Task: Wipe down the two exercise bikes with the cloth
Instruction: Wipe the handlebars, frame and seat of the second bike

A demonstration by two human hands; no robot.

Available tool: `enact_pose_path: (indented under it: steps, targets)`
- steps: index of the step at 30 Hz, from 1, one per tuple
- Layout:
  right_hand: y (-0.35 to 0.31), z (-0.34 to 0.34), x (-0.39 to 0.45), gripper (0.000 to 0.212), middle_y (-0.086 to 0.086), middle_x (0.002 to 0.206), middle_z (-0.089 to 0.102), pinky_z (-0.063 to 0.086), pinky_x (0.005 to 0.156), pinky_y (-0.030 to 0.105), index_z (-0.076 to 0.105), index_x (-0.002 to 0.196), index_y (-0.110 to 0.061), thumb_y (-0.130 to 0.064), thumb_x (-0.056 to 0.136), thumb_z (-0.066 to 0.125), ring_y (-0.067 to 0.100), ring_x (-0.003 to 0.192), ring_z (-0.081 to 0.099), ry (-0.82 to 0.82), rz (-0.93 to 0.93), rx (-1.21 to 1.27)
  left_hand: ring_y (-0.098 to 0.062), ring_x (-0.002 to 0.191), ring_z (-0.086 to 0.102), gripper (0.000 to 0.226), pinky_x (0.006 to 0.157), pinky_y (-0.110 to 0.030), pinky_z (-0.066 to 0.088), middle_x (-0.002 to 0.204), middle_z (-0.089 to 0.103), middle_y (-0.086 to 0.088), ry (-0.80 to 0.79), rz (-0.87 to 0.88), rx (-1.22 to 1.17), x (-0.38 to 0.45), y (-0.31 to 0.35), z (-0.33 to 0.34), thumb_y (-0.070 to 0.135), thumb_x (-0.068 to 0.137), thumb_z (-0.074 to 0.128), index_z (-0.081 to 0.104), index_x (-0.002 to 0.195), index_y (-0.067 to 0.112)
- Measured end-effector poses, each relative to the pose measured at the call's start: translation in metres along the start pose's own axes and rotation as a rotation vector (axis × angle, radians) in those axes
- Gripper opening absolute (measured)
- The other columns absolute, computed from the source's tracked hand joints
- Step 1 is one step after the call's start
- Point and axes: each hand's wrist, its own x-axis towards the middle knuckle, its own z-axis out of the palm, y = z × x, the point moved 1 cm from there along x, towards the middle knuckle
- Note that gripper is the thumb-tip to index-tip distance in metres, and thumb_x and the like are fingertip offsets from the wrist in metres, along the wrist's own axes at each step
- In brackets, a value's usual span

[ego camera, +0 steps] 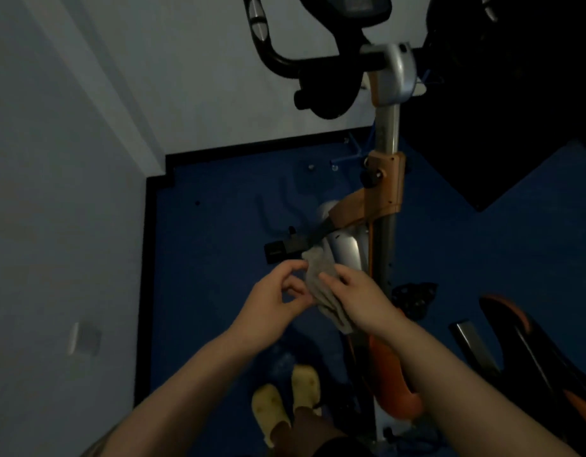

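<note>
Fingers of the right hand grasp a soft, light cloth against the silver housing of the exercise bike, the left hand pinching its edge, with pedal, seat post and yellow slippers crowding the blue floor.

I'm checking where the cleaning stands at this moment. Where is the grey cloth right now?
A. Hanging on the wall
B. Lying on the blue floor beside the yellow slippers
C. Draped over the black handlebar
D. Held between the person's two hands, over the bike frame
D: the cloth sits bunched between the left hand and the right hand, in front of the bike's silver housing, well below the handlebar.
</note>
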Motion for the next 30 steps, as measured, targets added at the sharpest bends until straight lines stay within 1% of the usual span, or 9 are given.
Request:
enact_pose_path:
  steps: [2,5,11,14,17,20,23,27,30]
  targets:
    - [0.007,-0.004,-0.007,0.018,-0.002,0.093,0.070,0.050,0.082,0.031,0.066,0.099,-0.020,-0.024,0.100,0.050,0.013,0.090,0.066,-0.122,-0.008,-0.174,-0.010,0.087,0.063,0.037,0.088,-0.031,0.051,0.087,0.067,0.000,-0.041,0.008,0.104,-0.009,0.001,0.006,0.009,0.087,0.066,0.052,0.118,0.024]
    - [0.014,-0.002,-0.023,0.020,0.006,0.096,0.071,0.050,0.087,0.040,0.067,0.101,-0.015,-0.027,0.099,0.051,0.020,0.094,0.066,-0.141,-0.016,-0.170,-0.012,0.088,0.064,0.032,0.087,-0.039,0.052,0.090,0.066,0.000,-0.103,-0.004,0.193,-0.024,0.006,0.009,0.008,0.089,0.064,0.053,0.115,0.024]
    - [0.043,0.058,-0.088,0.028,0.005,0.103,0.069,0.052,0.088,0.041,0.065,0.109,-0.015,-0.033,0.100,0.044,0.019,0.097,0.065,0.017,0.015,-0.086,-0.012,0.092,0.062,0.039,0.083,-0.026,0.053,0.096,0.065,0.002,-0.076,-0.007,0.212,-0.090,-0.003,0.027,0.005,0.090,0.060,0.054,0.122,0.026]
    - [0.062,0.089,-0.128,0.030,-0.002,0.107,0.067,0.051,0.078,0.027,0.060,0.120,-0.020,-0.035,0.102,0.041,0.013,0.098,0.064,-0.011,0.067,0.055,-0.007,0.101,0.061,0.048,0.086,-0.018,0.051,0.102,0.066,0.001,-0.058,-0.013,0.138,-0.145,-0.020,0.037,0.007,0.089,0.065,0.049,0.131,0.023]
    - [0.076,0.123,-0.181,0.028,-0.007,0.104,0.067,0.046,0.069,0.019,0.059,0.120,-0.023,-0.035,0.102,0.042,0.007,0.094,0.063,-0.037,0.066,0.093,-0.004,0.100,0.062,0.053,0.087,-0.021,0.052,0.102,0.067,0.003,-0.022,-0.019,0.127,-0.211,-0.034,0.047,0.009,0.087,0.067,0.047,0.135,0.023]
    - [0.087,0.150,-0.232,0.029,-0.002,0.107,0.068,0.049,0.073,0.022,0.061,0.120,-0.020,-0.033,0.102,0.042,0.010,0.096,0.065,-0.063,0.072,0.095,-0.004,0.099,0.062,0.060,0.091,-0.031,0.053,0.102,0.067,0.005,-0.020,-0.021,0.128,-0.265,-0.041,0.057,0.007,0.087,0.067,0.044,0.139,0.026]
    - [0.094,0.159,-0.266,0.029,0.002,0.106,0.069,0.053,0.083,0.030,0.062,0.116,-0.016,-0.032,0.102,0.042,0.016,0.096,0.066,-0.056,0.074,0.124,0.000,0.100,0.060,0.075,0.090,-0.025,0.051,0.108,0.064,0.008,-0.020,0.027,0.145,-0.302,-0.037,0.068,0.009,0.087,0.067,0.031,0.146,0.038]
    - [0.098,0.158,-0.290,0.026,0.001,0.103,0.068,0.052,0.081,0.028,0.059,0.111,-0.020,-0.037,0.101,0.043,0.013,0.094,0.066,-0.059,0.074,0.151,0.002,0.100,0.059,0.042,0.092,-0.028,0.050,0.110,0.066,0.010,0.069,0.071,0.214,-0.327,-0.030,0.079,0.013,0.086,0.067,0.062,0.123,0.032]
    - [0.102,0.158,-0.300,0.033,-0.001,0.107,0.064,0.048,0.078,0.023,0.050,0.116,-0.018,-0.045,0.098,0.047,0.009,0.095,0.063,-0.050,0.078,0.124,0.000,0.092,0.061,0.022,0.086,-0.034,0.052,0.097,0.067,0.012,0.168,0.029,0.238,-0.339,-0.027,0.084,0.014,0.084,0.068,0.067,0.101,0.028]
